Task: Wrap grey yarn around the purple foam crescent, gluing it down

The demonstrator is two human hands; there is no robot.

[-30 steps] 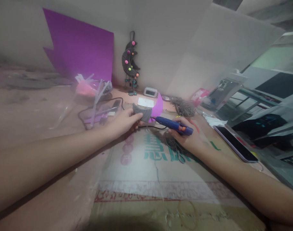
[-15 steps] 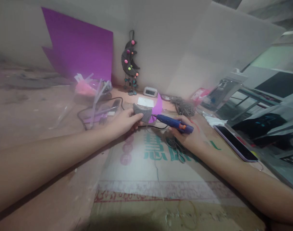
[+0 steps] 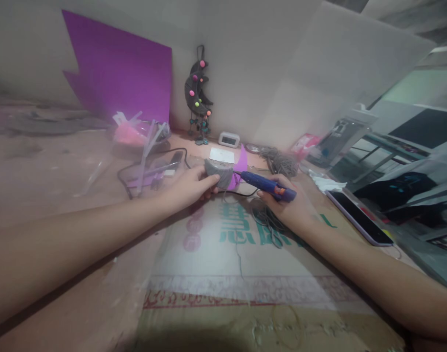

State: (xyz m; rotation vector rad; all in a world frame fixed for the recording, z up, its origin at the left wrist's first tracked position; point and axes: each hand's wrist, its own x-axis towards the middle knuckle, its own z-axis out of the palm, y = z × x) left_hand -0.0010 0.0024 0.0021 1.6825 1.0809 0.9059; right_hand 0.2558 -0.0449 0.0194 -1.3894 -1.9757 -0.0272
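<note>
My left hand [image 3: 197, 183] pinches a purple crescent cutout [image 3: 241, 159] by its end that is wrapped in grey yarn [image 3: 219, 173]. My right hand [image 3: 282, 198] is wrapped round a blue glue gun [image 3: 263, 183]. The gun's nozzle points left and meets, or nearly meets, the crescent where the grey wrapping ends and the bare purple begins. From the crescent, a strand of yarn runs down to a loose grey tangle [image 3: 269, 225] under my right wrist. The fingers behind the crescent are partly hidden.
Against the wall hangs a grey moon ornament [image 3: 197, 90] with coloured pompoms, beside a purple sheet [image 3: 128, 73]. A small white clock [image 3: 229, 140], a yarn bundle [image 3: 284, 164] and glue sticks [image 3: 148, 146] lie behind my hands. A phone [image 3: 359, 217] rests at right; a black cord [image 3: 245, 194] crosses the table.
The crescent has tilted slightly in my left hand, and its purple part looks narrower. The glue gun's nozzle has shifted a little up and right along with it.
</note>
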